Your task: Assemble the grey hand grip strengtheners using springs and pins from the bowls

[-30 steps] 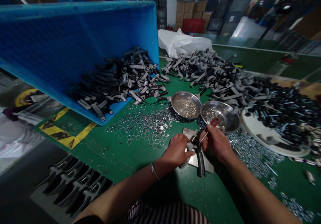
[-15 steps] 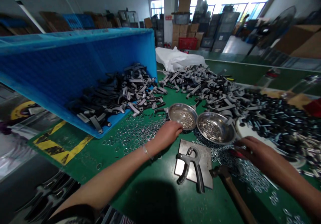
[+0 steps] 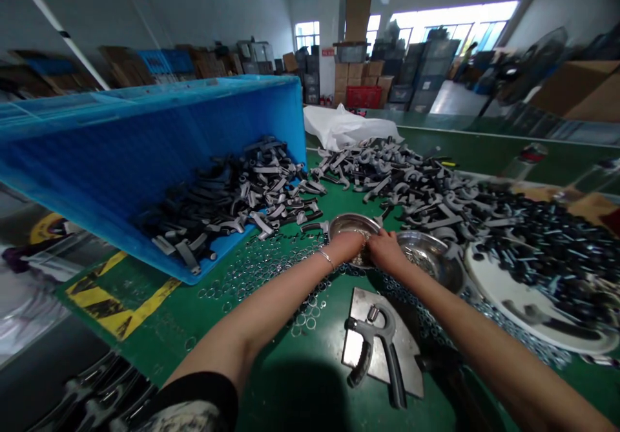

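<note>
My left hand (image 3: 349, 246) and my right hand (image 3: 385, 251) meet over the left steel bowl (image 3: 352, 223), which holds small metal parts. The fingers of both curl down into the bowl, so whatever they pinch is hidden. A second steel bowl (image 3: 436, 254) sits just right of my right hand. Nearer to me, a grey and black hand-grip tool (image 3: 378, 348) lies untouched on a square metal plate (image 3: 364, 341) on the green table (image 3: 300, 380).
A tipped blue crate (image 3: 145, 154) spills grey and black handle parts (image 3: 237, 190) at left. More handles (image 3: 402, 174) pile behind the bowls. Loose metal rings (image 3: 271, 257) scatter by my left forearm. A white tray (image 3: 527, 309) of black parts lies right. A white bag (image 3: 343, 125) sits behind.
Both hands left the hand-grip tool on the plate. The left went to the left bowl first, then the right swung in from the far right to join it.
</note>
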`<control>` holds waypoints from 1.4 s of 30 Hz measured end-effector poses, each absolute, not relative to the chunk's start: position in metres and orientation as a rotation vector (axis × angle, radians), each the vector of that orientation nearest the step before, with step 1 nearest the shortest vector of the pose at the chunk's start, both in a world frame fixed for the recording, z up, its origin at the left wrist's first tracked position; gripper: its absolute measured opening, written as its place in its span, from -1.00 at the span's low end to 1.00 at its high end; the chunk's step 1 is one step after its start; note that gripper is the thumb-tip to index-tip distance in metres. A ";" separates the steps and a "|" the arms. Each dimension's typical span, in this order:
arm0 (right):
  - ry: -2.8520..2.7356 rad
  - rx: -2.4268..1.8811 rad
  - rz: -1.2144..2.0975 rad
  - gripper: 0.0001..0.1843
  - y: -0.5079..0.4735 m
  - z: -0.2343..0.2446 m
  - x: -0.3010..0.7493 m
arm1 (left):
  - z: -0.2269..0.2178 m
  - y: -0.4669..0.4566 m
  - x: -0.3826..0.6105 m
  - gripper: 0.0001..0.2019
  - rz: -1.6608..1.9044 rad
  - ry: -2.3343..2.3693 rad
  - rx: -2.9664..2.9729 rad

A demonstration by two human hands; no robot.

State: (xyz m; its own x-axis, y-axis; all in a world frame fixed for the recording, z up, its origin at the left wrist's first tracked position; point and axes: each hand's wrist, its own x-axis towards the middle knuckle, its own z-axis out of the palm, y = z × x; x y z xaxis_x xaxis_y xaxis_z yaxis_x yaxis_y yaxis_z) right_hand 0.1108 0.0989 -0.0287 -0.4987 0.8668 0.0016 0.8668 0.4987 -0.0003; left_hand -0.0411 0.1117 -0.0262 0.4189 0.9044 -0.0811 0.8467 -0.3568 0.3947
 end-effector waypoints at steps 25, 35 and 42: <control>-2.271 -1.139 0.294 -0.84 -0.089 -0.066 0.154 | -0.028 -0.081 -0.093 -0.85 0.860 1.219 1.513; -2.443 -1.070 0.029 -0.80 -0.092 -0.069 0.153 | -0.046 -0.076 -0.049 -0.84 0.716 1.318 2.236; -2.759 -0.996 -0.254 -0.43 -0.119 -0.066 0.175 | -0.060 -0.078 -0.038 -0.77 0.684 1.266 2.400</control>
